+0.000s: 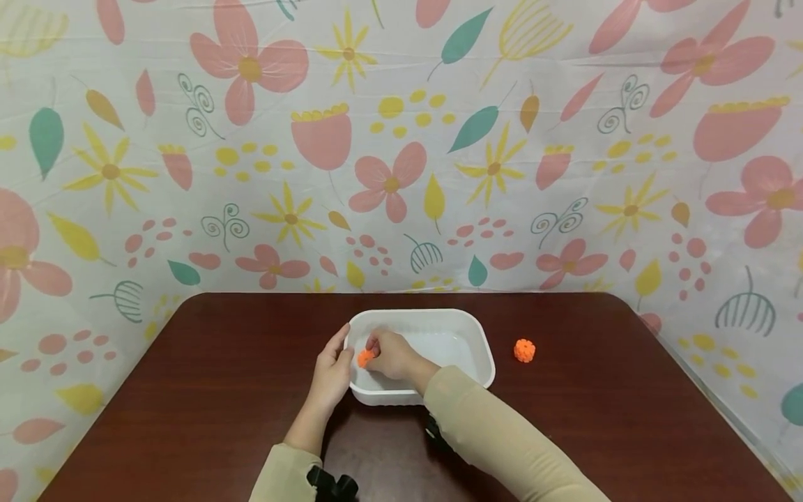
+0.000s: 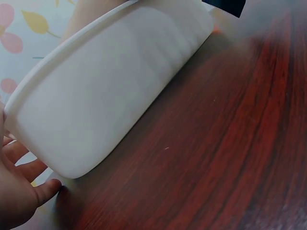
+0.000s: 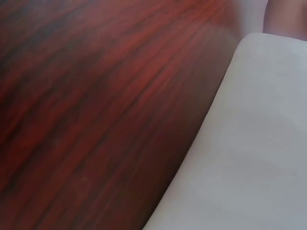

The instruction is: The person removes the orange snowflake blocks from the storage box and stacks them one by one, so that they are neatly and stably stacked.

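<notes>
A white plastic tub [image 1: 458, 321] stands on the table, and its side wall [image 2: 96, 96] fills much of the left wrist view. My left hand [image 1: 332, 373] rests against the tub's left end, fingers extended along the outside by the rim; part of this hand [image 2: 19, 191] also appears in the left wrist view. Inside the tub, near its left end, my right hand [image 1: 393, 355] pinches a small orange knobby ball [image 1: 365, 358]. A second orange knobby ball [image 1: 524, 351] lies on the table to the right of the tub.
The dark reddish-brown wooden table [image 1: 596, 418] extends on both sides of the tub. Behind it hangs a white cloth [image 1: 389, 265] printed with flowers and leaves. Dark devices [image 1: 332, 484] are strapped at the wrists below the sleeves.
</notes>
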The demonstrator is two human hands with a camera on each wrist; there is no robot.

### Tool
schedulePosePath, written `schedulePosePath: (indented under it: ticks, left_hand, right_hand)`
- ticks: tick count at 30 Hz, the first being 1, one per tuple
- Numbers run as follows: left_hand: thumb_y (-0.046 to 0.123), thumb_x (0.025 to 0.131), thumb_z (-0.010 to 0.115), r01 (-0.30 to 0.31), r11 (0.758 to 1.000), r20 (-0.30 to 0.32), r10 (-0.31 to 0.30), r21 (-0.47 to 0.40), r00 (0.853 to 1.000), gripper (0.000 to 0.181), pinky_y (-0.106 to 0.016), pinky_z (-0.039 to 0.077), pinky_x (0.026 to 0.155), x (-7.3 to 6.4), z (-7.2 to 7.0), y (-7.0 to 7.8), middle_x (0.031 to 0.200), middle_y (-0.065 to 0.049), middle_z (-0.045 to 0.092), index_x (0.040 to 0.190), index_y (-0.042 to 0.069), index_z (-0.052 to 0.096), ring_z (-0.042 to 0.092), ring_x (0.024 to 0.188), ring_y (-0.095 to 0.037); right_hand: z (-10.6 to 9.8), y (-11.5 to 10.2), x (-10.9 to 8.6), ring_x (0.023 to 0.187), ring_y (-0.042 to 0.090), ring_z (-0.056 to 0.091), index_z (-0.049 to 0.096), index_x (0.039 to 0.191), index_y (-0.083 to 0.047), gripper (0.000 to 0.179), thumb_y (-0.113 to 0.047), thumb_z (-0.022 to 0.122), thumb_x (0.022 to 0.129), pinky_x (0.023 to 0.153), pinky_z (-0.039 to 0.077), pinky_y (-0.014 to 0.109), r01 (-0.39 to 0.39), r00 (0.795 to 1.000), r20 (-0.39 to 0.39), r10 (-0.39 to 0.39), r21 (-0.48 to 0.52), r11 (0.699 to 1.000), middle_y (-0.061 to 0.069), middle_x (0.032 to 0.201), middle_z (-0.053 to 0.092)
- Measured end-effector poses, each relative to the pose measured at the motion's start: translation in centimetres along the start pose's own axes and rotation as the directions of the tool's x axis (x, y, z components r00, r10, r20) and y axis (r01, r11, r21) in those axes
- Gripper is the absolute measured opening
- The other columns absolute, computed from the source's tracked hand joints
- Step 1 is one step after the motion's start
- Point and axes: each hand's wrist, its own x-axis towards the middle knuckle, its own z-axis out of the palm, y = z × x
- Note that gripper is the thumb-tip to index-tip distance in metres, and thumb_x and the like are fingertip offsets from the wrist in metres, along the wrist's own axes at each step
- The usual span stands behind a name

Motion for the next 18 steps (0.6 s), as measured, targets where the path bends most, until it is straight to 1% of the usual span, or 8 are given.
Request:
schedulePosePath:
  ticks: [3,6,7,10,13,15,18]
  left_hand:
    - [0.009,0.097,0.044,-0.006,1.0,-0.001,0.006,0.003,1.0,0.047,-0.047,0.042,0.102,0.2,0.0,0.1,0.148,-0.015,0.039,0.144,0.01,0.041,0.041,0.131,-0.03]
    - [0.009,0.096,0.044,-0.004,1.0,-0.013,0.004,0.02,1.0,0.047,-0.047,0.038,0.105,0.3,0.0,0.1,0.148,-0.014,0.039,0.143,0.01,0.042,0.037,0.134,-0.028]
    - [0.009,0.096,0.044,-0.001,1.0,-0.018,0.002,0.024,1.0,0.047,-0.047,0.038,0.105,0.3,-0.1,0.1,0.148,-0.014,0.039,0.143,0.01,0.042,0.037,0.134,-0.028]
    - [0.009,0.096,0.044,0.007,1.0,-0.027,-0.006,0.03,1.0,0.047,-0.044,0.044,0.099,0.2,-0.1,0.1,0.147,-0.015,0.041,0.143,0.01,0.042,0.042,0.128,-0.028]
    - [0.009,0.096,0.044,0.007,1.0,-0.025,-0.006,0.026,1.0,0.047,-0.041,0.05,0.09,0.2,-0.1,0.1,0.144,-0.018,0.044,0.143,0.009,0.042,0.05,0.119,-0.03]
    - [0.009,0.096,0.044,0.005,1.0,-0.017,-0.005,0.02,1.0,0.047,-0.039,0.052,0.086,0.1,-0.1,0.0,0.142,-0.019,0.046,0.143,0.009,0.042,0.053,0.114,-0.03]
    - [0.008,0.095,0.043,-0.001,1.0,-0.008,0.001,0.004,1.0,0.048,-0.037,0.054,0.082,0.0,-0.1,-0.1,0.14,-0.021,0.047,0.143,0.009,0.041,0.057,0.108,-0.03]
  right_hand:
    - [-0.2,0.0,0.2,0.073,0.013,0.05,0.058,0.093,-0.007,0.017,-0.006,0.069,0.081,0.064,0.041,0.022,-0.013,1.0,-0.012,0.013,0.021,1.0,0.003,0.081,0.057]
    - [-0.3,0.1,0.3,0.075,0.013,0.052,0.06,0.091,-0.007,0.013,-0.003,0.067,0.081,0.064,0.043,0.021,-0.004,1.0,-0.024,0.005,0.03,1.0,0.004,0.081,0.059]
    - [-0.3,0.1,0.4,0.075,0.012,0.052,0.06,0.092,-0.006,0.012,-0.003,0.066,0.081,0.064,0.043,0.021,-0.002,1.0,-0.025,0.003,0.033,0.999,0.004,0.081,0.06]
    - [-0.4,0.1,0.3,0.073,0.012,0.053,0.061,0.091,-0.006,0.012,-0.003,0.065,0.081,0.062,0.044,0.021,-0.007,1.0,-0.025,0.008,0.066,0.998,0.004,0.081,0.06]
    - [-0.7,-0.1,0.0,0.066,0.012,0.054,0.061,0.093,-0.004,0.013,-0.002,0.063,0.081,0.058,0.045,0.022,-0.025,0.999,-0.03,0.03,0.134,0.991,0.005,0.079,0.06]
    - [-0.8,-0.1,-0.2,0.062,0.012,0.055,0.061,0.095,-0.003,0.014,-0.002,0.062,0.081,0.056,0.047,0.022,-0.032,0.999,-0.036,0.04,0.185,0.982,0.006,0.078,0.06]
    - [-1.2,-0.1,-0.4,0.061,0.013,0.058,0.061,0.098,0.0,0.016,-0.002,0.062,0.083,0.054,0.049,0.024,-0.043,0.998,-0.033,0.055,0.291,0.956,0.008,0.079,0.062]
